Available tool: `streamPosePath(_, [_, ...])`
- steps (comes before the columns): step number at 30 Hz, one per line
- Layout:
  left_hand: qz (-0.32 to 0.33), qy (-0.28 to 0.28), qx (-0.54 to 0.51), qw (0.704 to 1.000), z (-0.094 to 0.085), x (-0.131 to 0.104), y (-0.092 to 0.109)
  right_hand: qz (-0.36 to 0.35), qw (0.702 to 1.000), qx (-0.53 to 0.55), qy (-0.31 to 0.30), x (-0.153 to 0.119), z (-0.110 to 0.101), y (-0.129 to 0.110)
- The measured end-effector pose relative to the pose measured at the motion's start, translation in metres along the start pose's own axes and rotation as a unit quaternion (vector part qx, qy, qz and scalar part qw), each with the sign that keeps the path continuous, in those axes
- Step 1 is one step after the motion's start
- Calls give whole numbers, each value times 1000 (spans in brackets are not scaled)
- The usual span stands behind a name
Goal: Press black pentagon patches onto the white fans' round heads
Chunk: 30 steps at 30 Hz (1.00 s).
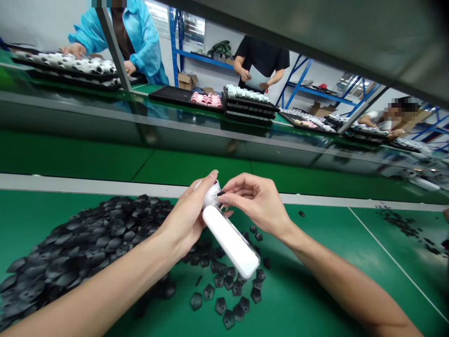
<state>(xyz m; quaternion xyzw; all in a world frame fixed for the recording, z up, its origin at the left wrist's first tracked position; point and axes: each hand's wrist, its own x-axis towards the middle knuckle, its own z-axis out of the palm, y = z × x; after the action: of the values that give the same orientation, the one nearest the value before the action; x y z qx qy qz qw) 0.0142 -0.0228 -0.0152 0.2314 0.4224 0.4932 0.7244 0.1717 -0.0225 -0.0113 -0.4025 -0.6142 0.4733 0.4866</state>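
My left hand (187,213) is wrapped round the head of a white plastic device (231,241), whose long flat handle slants down to the right. At the device's head, my right hand (257,199) pinches a small black piece (220,194) between thumb and forefinger and presses it against the white shell. Its exact shape is mostly hidden by the fingers. Below the device lie several loose black five-sided pieces (220,305) with small holes. Beside my left forearm spreads a large heap of black curved pieces (87,238).
A green work surface (301,290) edged by a pale rail (84,185) lies under my hands. More black bits (400,222) are scattered at the right. Beyond the rail, stacked black trays (249,112) hold pale parts, and several people work. A metal shelf (315,37) hangs overhead.
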Motion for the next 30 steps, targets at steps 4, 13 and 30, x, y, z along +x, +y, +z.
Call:
streamPosePath(4, [19,9,7,1000,2,-4,0,54,998,40,-7,2,3,6])
streamPosePath(13, [140,51,133,980,-1,-9,-4,33,999,25,-21,-5,7,10])
streamPosePath(30, [192,-7,210,959,5,-28,3,64,989,-79,-109,-11,-7,-17])
